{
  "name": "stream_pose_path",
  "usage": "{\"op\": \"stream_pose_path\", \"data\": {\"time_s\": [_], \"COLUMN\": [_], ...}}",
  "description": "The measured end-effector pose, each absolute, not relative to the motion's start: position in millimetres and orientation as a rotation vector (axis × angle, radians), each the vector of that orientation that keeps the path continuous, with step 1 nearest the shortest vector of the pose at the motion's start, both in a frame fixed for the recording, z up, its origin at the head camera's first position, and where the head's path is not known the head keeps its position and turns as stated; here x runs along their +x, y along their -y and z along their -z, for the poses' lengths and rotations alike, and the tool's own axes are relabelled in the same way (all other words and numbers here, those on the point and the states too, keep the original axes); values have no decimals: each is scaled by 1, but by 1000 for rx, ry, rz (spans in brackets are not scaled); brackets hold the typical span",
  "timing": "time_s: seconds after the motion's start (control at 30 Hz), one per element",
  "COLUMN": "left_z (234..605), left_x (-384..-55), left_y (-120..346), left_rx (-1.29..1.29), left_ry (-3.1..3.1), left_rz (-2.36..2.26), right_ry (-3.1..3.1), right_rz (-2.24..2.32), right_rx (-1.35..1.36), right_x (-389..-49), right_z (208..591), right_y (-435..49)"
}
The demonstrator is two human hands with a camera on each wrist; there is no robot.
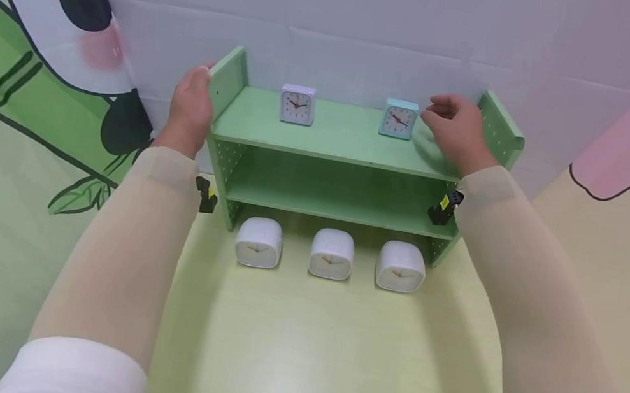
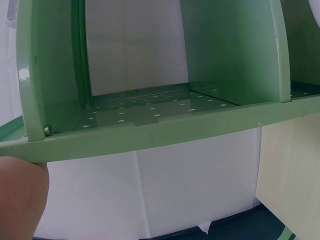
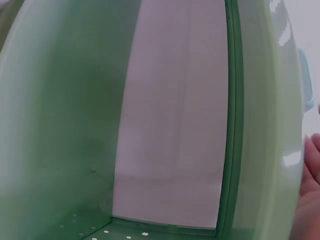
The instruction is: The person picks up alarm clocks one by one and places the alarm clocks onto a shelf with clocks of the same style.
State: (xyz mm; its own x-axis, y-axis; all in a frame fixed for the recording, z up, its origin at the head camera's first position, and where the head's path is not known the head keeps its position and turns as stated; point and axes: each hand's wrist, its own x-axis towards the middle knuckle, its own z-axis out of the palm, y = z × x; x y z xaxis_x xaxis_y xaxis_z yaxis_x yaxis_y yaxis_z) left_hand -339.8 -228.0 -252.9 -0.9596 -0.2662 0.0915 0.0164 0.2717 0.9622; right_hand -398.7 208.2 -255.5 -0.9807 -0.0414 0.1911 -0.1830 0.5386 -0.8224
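Observation:
My left hand point(image 1: 191, 103) rests against the outer side of the left end panel of a green shelf unit point(image 1: 316, 187), near its top; the far fingers are partly hidden. In the left wrist view, part of that hand point(image 2: 20, 200) lies against the panel's edge. Just right of a teal square clock point(image 1: 399, 119) on the top board, my right hand point(image 1: 457, 128) hovers with thumb and fingers loosely bent and nothing between them. A small gap shows between its fingertips and the clock. Further left on the same board stands a lilac square clock point(image 1: 297, 104).
Three white rounded clocks, a left one point(image 1: 259, 242), a middle one point(image 1: 332, 254) and a right one point(image 1: 400, 267), stand in a row before the unit on the pale table point(image 1: 299, 342). Behind it hangs a printed cloth point(image 1: 367, 29). The unit's right end panel point(image 1: 501, 129) rises beside my right hand.

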Motion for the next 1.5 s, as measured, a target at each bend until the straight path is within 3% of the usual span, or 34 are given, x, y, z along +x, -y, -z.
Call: {"op": "stream_pose_path", "data": {"time_s": [0.33,0.7,1.17,1.5], "left_z": [251,249,249,249], "left_x": [-335,-339,-335,-336], "left_y": [232,223,229,228], "left_rx": [215,232,243,219], "left_ry": [2315,2287,2312,2321], "left_rz": [1729,1796,1756,1732], "right_ry": [2587,2611,2148,2126], "right_rz": [-1357,-1203,-1705,-1721], "right_rx": [246,445,632,455], "right_x": [-378,-327,-275,-242], "right_z": [258,284,302,354], "right_y": [-202,-221,-244,-240]}}
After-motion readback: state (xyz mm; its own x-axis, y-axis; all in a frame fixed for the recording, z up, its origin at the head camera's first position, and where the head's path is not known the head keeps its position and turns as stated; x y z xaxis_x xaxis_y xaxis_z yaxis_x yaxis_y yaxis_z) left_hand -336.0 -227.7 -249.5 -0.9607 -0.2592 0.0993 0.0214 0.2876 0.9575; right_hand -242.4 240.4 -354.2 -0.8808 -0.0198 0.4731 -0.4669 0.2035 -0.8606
